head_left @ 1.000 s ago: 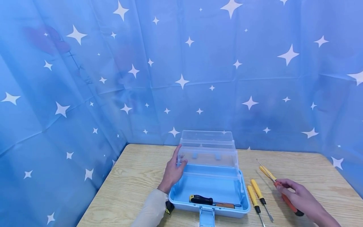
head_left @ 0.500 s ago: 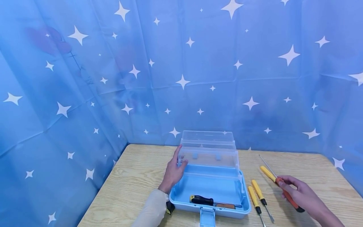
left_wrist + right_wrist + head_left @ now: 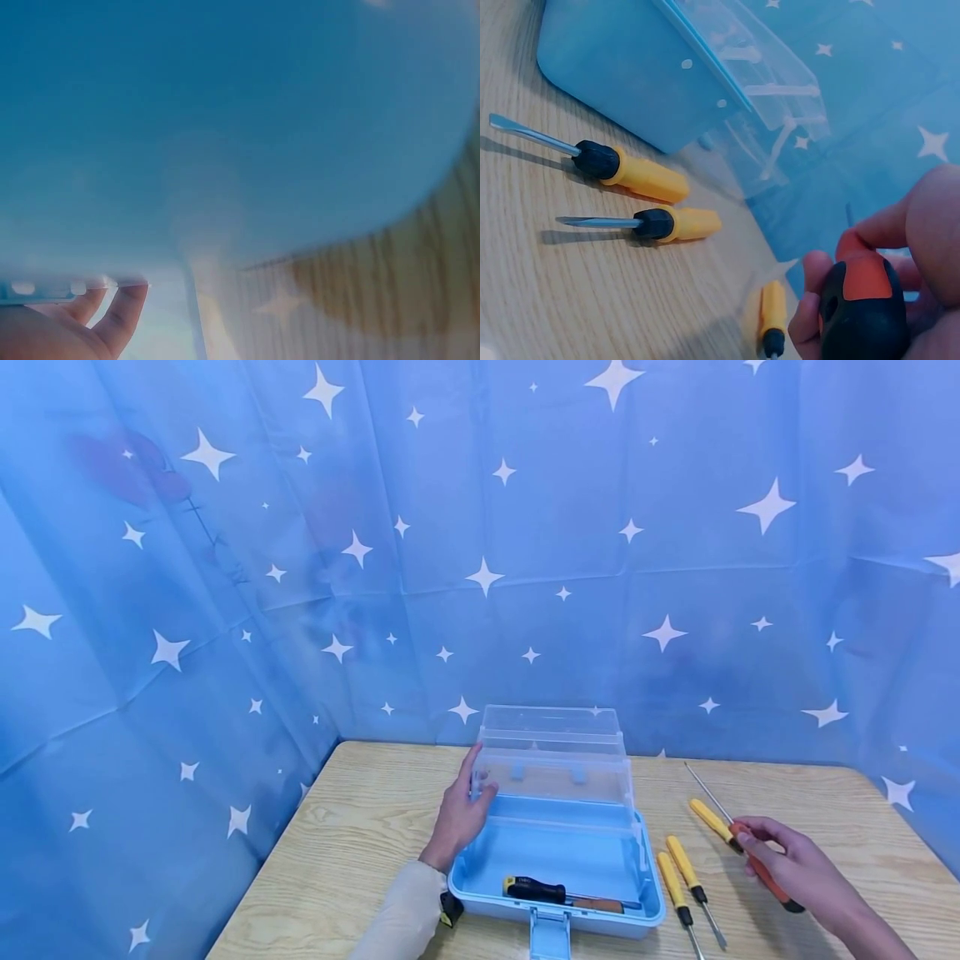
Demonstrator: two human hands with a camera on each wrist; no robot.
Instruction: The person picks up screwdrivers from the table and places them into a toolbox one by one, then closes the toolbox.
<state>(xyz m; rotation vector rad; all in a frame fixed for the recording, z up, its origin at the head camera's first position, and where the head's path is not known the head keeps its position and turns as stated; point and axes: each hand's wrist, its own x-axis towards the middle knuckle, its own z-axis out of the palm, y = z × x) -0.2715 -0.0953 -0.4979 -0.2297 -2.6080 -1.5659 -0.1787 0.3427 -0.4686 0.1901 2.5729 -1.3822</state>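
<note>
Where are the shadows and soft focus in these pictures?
Head view: toolbox fairly crisp, a soft shadow below the right hand; left wrist view: the toolbox looks blurred and hazy; right wrist view: two yellow screwdrivers cast dark shadows on the table.

Orange screwdriver handle (image 3: 866, 281) partly hidden by right grip (image 3: 797, 870)

Even head-view brightness, left-wrist haze and blur, soft shadows on the tabletop (image 3: 622, 300)

Two hands (image 3: 459, 814) (image 3: 798, 864), five screwdrivers (image 3: 536, 890) (image 3: 670, 877) (image 3: 681, 858) (image 3: 708, 817) (image 3: 778, 890), one box (image 3: 480, 906), one brown piece (image 3: 598, 905) and one black-and-yellow object (image 3: 450, 910) show.
</note>
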